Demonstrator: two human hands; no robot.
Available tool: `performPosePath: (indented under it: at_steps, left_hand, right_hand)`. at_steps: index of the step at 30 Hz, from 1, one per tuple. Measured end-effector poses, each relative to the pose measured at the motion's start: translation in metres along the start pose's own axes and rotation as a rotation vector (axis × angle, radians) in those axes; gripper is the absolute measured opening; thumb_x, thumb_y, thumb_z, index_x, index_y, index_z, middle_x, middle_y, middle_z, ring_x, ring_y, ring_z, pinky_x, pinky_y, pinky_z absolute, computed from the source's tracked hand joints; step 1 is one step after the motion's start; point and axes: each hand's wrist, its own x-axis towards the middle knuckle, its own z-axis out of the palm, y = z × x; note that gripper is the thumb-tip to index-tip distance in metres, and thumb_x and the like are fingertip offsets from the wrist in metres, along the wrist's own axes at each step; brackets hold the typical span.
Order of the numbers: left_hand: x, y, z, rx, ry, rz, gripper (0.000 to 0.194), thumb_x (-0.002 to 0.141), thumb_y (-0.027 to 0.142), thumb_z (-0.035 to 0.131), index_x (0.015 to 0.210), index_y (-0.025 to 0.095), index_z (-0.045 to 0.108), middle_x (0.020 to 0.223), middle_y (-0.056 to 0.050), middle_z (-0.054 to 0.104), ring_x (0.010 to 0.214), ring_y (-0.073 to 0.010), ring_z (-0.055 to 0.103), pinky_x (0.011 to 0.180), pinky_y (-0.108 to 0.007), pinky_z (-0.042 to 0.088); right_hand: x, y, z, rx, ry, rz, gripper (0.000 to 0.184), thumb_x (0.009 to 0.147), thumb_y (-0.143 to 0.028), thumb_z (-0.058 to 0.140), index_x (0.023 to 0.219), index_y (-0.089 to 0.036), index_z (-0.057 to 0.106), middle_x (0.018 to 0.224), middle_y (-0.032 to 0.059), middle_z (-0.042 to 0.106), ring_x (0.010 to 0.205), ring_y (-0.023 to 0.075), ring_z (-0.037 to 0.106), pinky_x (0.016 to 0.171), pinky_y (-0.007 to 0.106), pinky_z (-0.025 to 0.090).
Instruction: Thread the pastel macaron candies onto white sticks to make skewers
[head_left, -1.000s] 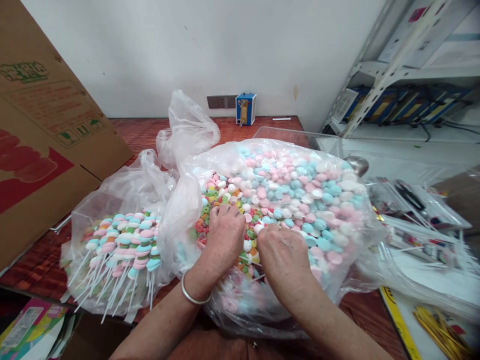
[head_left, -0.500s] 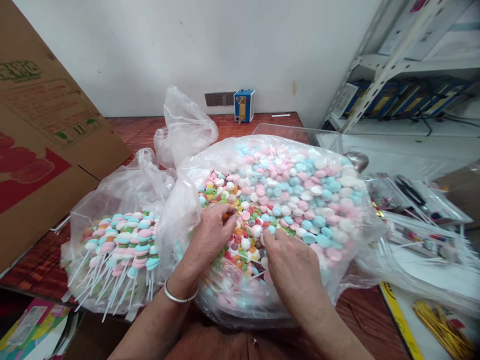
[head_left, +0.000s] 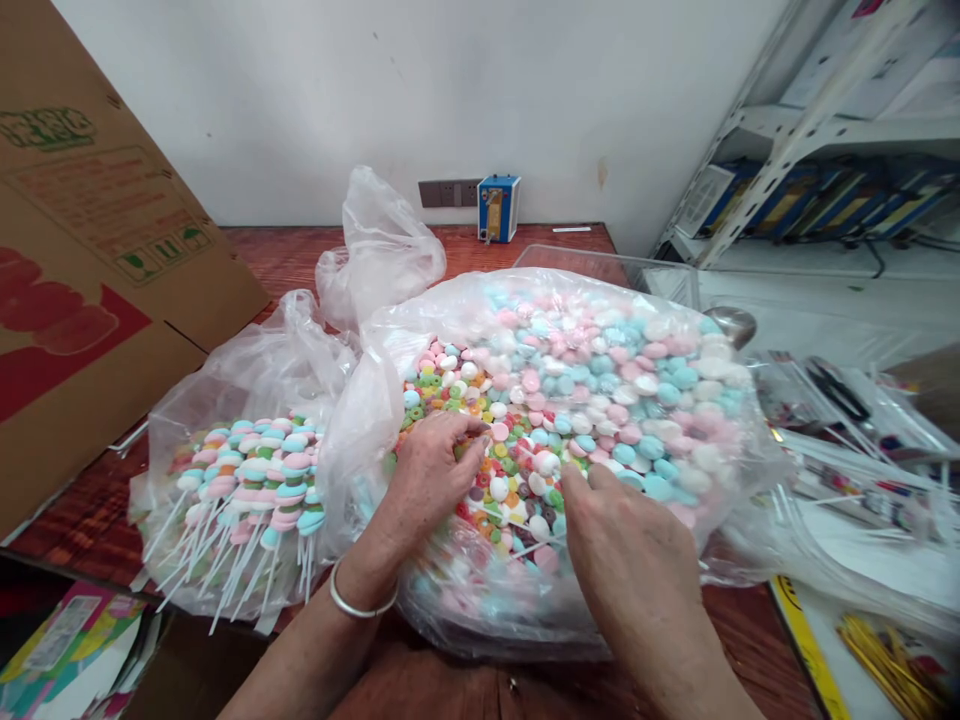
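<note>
A large clear plastic bag point(head_left: 742, 470) full of pink, blue and white round candies point(head_left: 630, 400) and small coloured rings lies on the wooden table point(head_left: 277, 255). My left hand point(head_left: 427, 480), a silver bangle on its wrist, rests in the bag's opening with fingers curled on the candies. Just right of it, my right hand point(head_left: 637, 560) points its fingers, loosely bent, into the same pile. A white stick point(head_left: 525, 550) lies between the hands. What the fingers hold, if anything, is hidden.
A second bag of candy lollipops on white sticks point(head_left: 240, 490) lies at the left. A big cardboard box point(head_left: 82, 270) leans at far left. Clear packets and gold twist ties point(head_left: 885, 650) lie at the right, a metal shelf point(head_left: 810, 150) behind them.
Both hands have slid apart and slightly toward me, uncovering more coloured rings between them. My right hand moved right and down. The view shifted a little.
</note>
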Motion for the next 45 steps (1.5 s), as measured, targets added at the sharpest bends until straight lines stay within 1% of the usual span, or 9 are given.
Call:
performPosePath:
  at_steps: [8, 14, 19, 22, 26, 29, 36, 42, 45]
  left_hand:
    - [-0.001, -0.004, -0.002, -0.04, 0.076, -0.045, 0.012, 0.09, 0.018, 0.062, 0.096, 0.019, 0.072, 0.097, -0.004, 0.076, 0.092, -0.0197, 0.069, 0.084, -0.033, 0.052]
    - [-0.007, -0.006, -0.005, -0.054, 0.068, -0.055, 0.012, 0.09, 0.019, 0.063, 0.098, 0.021, 0.072, 0.099, -0.004, 0.075, 0.096, -0.0199, 0.068, 0.086, -0.033, 0.052]
    - [-0.005, -0.005, -0.001, -0.052, 0.065, -0.04, 0.013, 0.089, 0.018, 0.063, 0.098, 0.02, 0.071, 0.098, -0.004, 0.076, 0.093, -0.0197, 0.069, 0.084, -0.034, 0.053]
    - [-0.005, -0.002, 0.0, -0.084, 0.047, 0.046, 0.012, 0.09, 0.017, 0.062, 0.098, 0.02, 0.071, 0.095, -0.004, 0.076, 0.089, -0.0189, 0.07, 0.081, -0.033, 0.054]
    - [-0.005, 0.002, -0.003, -0.099, -0.109, 0.261, 0.015, 0.088, 0.014, 0.062, 0.098, 0.021, 0.071, 0.115, -0.007, 0.074, 0.111, -0.0212, 0.067, 0.099, -0.037, 0.05]
    - [-0.004, -0.001, -0.005, 0.021, -0.181, 0.315, 0.015, 0.085, 0.012, 0.063, 0.095, 0.021, 0.07, 0.117, -0.008, 0.074, 0.114, -0.0235, 0.066, 0.102, -0.041, 0.048]
    - [0.005, -0.013, -0.016, 0.116, 0.002, 0.189, 0.014, 0.086, 0.01, 0.061, 0.092, 0.019, 0.07, 0.105, -0.009, 0.073, 0.106, -0.0236, 0.066, 0.097, -0.042, 0.051]
    - [0.001, -0.012, -0.013, 0.064, -0.009, 0.175, 0.014, 0.086, 0.009, 0.061, 0.092, 0.018, 0.07, 0.107, -0.01, 0.072, 0.107, -0.0229, 0.065, 0.099, -0.042, 0.051]
    - [-0.001, -0.012, -0.01, 0.018, 0.033, 0.121, 0.014, 0.087, 0.01, 0.061, 0.093, 0.017, 0.072, 0.113, -0.011, 0.071, 0.116, -0.0239, 0.062, 0.105, -0.043, 0.048]
  right_hand:
    - [0.004, -0.018, 0.0, 0.035, -0.03, -0.12, 0.018, 0.086, -0.004, 0.062, 0.093, -0.018, 0.07, 0.08, 0.0057, 0.07, 0.068, 0.0217, 0.071, 0.054, 0.028, 0.039]
    - [-0.001, 0.002, -0.002, -0.063, 0.106, 0.069, 0.014, 0.088, -0.007, 0.06, 0.085, -0.019, 0.066, 0.075, 0.0045, 0.066, 0.067, 0.0226, 0.071, 0.049, 0.028, 0.032]
    - [-0.001, 0.002, 0.0, -0.028, -0.059, 0.015, 0.016, 0.086, -0.004, 0.06, 0.085, -0.018, 0.067, 0.078, 0.0052, 0.068, 0.069, 0.0226, 0.072, 0.05, 0.027, 0.031]
    - [0.0, -0.004, 0.0, 0.008, -0.06, -0.013, 0.014, 0.087, -0.005, 0.062, 0.085, -0.019, 0.066, 0.08, 0.0043, 0.068, 0.07, 0.022, 0.071, 0.052, 0.028, 0.032]
    - [-0.003, -0.004, 0.001, 0.057, 0.054, -0.071, 0.011, 0.086, -0.011, 0.068, 0.088, -0.021, 0.065, 0.081, 0.0015, 0.067, 0.069, 0.02, 0.07, 0.052, 0.028, 0.033]
    - [-0.005, 0.0, 0.002, 0.051, 0.107, -0.044, 0.014, 0.086, -0.008, 0.065, 0.089, -0.022, 0.064, 0.077, 0.0004, 0.065, 0.068, 0.0194, 0.07, 0.05, 0.028, 0.03]
    - [0.005, -0.005, 0.002, 0.043, -0.081, -0.032, 0.016, 0.087, -0.004, 0.061, 0.086, -0.018, 0.067, 0.082, 0.0062, 0.07, 0.073, 0.0222, 0.073, 0.053, 0.027, 0.038]
    - [0.021, -0.02, -0.007, 0.026, -0.14, -0.063, 0.013, 0.082, -0.003, 0.066, 0.087, -0.014, 0.07, 0.083, 0.0101, 0.071, 0.075, 0.0262, 0.074, 0.056, 0.028, 0.044]
    - [0.025, -0.02, -0.006, 0.036, -0.15, -0.072, 0.014, 0.082, -0.002, 0.063, 0.085, -0.014, 0.07, 0.082, 0.0102, 0.071, 0.075, 0.0262, 0.074, 0.056, 0.028, 0.04]
